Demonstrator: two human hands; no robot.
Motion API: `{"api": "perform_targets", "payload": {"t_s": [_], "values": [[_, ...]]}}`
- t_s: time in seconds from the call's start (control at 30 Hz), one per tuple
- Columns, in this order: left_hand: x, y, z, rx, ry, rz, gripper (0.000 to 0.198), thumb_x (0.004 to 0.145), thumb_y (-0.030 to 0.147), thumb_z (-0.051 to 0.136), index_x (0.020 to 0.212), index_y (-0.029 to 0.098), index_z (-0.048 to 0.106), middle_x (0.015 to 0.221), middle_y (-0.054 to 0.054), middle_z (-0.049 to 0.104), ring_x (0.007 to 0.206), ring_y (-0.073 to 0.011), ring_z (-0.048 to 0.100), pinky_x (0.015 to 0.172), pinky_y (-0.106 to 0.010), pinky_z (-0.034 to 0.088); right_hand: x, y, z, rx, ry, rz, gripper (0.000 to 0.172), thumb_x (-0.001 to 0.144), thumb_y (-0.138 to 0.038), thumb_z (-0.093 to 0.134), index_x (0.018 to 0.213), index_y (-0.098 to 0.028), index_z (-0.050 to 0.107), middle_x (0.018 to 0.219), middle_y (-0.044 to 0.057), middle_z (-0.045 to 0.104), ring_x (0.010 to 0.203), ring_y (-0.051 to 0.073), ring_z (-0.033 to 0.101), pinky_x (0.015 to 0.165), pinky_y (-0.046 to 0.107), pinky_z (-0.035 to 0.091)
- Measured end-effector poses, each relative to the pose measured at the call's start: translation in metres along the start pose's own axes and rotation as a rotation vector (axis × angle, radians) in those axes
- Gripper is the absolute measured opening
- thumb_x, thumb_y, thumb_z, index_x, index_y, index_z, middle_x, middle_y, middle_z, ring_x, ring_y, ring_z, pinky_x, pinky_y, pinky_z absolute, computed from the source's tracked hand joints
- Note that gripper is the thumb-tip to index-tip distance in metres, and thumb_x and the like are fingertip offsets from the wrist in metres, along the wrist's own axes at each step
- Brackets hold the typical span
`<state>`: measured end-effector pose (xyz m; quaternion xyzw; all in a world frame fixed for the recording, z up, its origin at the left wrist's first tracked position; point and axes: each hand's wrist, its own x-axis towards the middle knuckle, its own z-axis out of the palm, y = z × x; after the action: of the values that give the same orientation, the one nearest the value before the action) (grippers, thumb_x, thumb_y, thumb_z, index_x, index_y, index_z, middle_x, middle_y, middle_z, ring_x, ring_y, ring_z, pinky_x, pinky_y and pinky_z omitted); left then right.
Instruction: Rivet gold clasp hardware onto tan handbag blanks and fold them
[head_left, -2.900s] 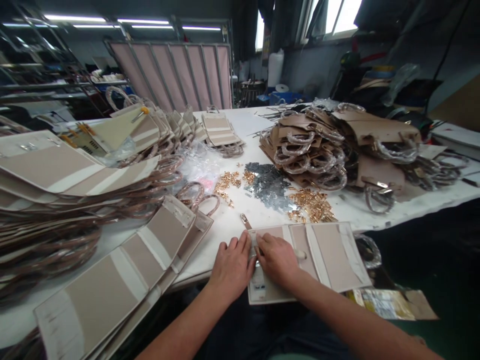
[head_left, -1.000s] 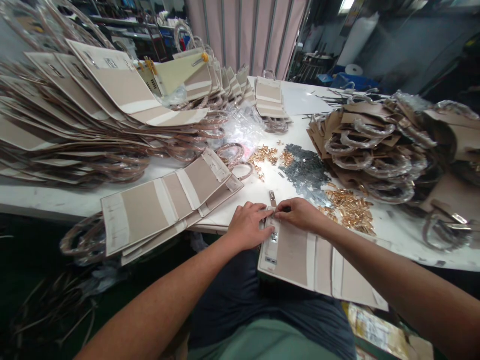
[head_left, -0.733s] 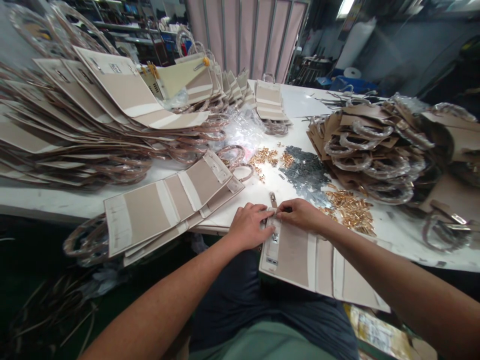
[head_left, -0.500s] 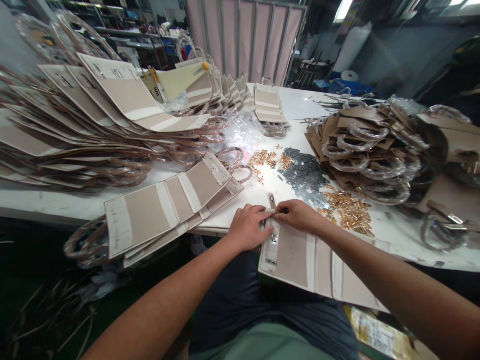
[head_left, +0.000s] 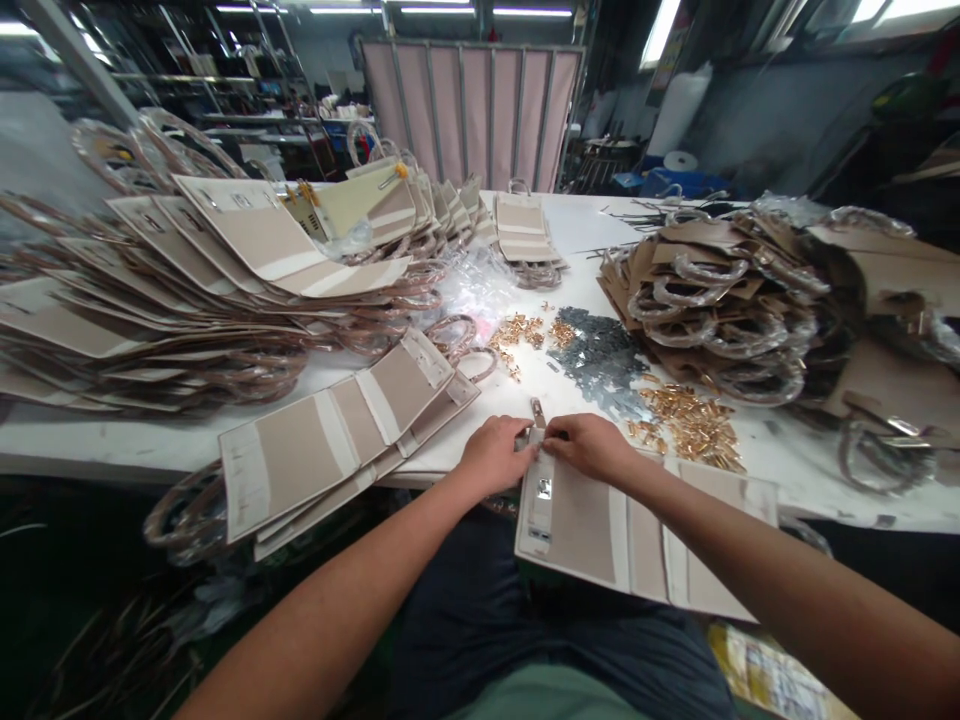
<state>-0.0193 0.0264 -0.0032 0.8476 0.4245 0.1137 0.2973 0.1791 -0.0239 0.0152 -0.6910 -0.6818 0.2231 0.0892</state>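
Observation:
A beige bag panel (head_left: 581, 520) with pale cross bands lies in front of me, overhanging the table's front edge. My left hand (head_left: 493, 458) grips its left end near the far corner, thumb and fingers curled at the border. Close beside it, my right hand (head_left: 589, 442) is closed in a pinch over the same corner; whatever is between the fingertips is too small to make out. Just beyond the fingers a narrow strap end with a metal fitting (head_left: 537, 410) sticks out. A shiny metal plate (head_left: 544, 488) sits on the panel's end strip, nearer me.
Gold-coloured fittings (head_left: 694, 425) and grey metal plates (head_left: 600, 355) lie heaped beyond my hands. Two overlapping bag panels (head_left: 300, 460) overhang the edge at left. Tall stacks of panels (head_left: 225, 260) with wrapped handles stand behind them; brown wrapped bags (head_left: 712, 290) pile up at right.
My left hand's fingers have drawn in from lying spread on the panel's end to a curled grip. My right hand stays pinched at the same corner. The view has tilted up slightly.

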Motion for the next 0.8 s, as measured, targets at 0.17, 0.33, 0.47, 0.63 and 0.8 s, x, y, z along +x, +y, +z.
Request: {"api": "perform_targets", "payload": {"t_s": [0.17,0.33,0.47,0.63,0.8], "values": [[0.022,0.002,-0.002,-0.049,-0.110,-0.104,0.043,0.087,0.031,0.072,0.127,0.018,0.074,0.101,-0.007,0.081,0.094,-0.0244,0.075,0.081,-0.030,0.053,0.005,0.005,-0.001,0.105,0.004,0.061,0.013,0.086,-0.037,0.070,0.086,-0.027,0.078,0.085,0.000,0.076,0.079,0.019,0.065,0.066,0.027,0.037],[0.042,0.007,-0.010,-0.114,-0.226,-0.191,0.030,0.075,0.021,0.080,0.104,0.015,0.079,0.086,-0.005,0.079,0.082,-0.0220,0.074,0.071,-0.026,0.052,0.005,0.013,0.003,0.198,0.009,0.066,0.014,0.084,-0.037,0.072,0.088,-0.025,0.079,0.088,0.001,0.077,0.080,0.019,0.066,0.069,0.026,0.042],[0.048,0.018,-0.011,-0.210,-0.322,-0.283,0.024,0.074,0.013,0.078,0.098,0.014,0.074,0.062,0.003,0.067,0.058,-0.0166,0.067,0.056,-0.023,0.049,0.007,0.020,0.006,0.251,0.010,0.054,0.014,0.084,-0.035,0.072,0.088,-0.024,0.080,0.087,0.001,0.077,0.080,0.018,0.066,0.068,0.026,0.042],[0.046,0.024,-0.011,-0.313,-0.382,-0.364,0.010,0.078,0.013,0.074,0.084,0.015,0.067,0.056,0.005,0.060,0.046,-0.0125,0.059,0.047,-0.021,0.043,0.005,0.023,0.000,0.318,-0.025,0.016,0.016,0.085,-0.032,0.068,0.088,-0.022,0.080,0.082,0.001,0.076,0.076,0.018,0.065,0.067,0.026,0.042],[0.051,0.017,-0.010,-0.388,-0.423,-0.408,0.011,0.077,0.016,0.077,0.076,0.015,0.066,0.056,0.004,0.061,0.045,-0.0112,0.056,0.043,-0.020,0.037,-0.003,0.027,-0.009,0.392,-0.057,0.002,0.018,0.083,-0.023,0.064,0.088,-0.022,0.082,0.082,0.001,0.078,0.075,0.017,0.067,0.071,0.026,0.046]]}}
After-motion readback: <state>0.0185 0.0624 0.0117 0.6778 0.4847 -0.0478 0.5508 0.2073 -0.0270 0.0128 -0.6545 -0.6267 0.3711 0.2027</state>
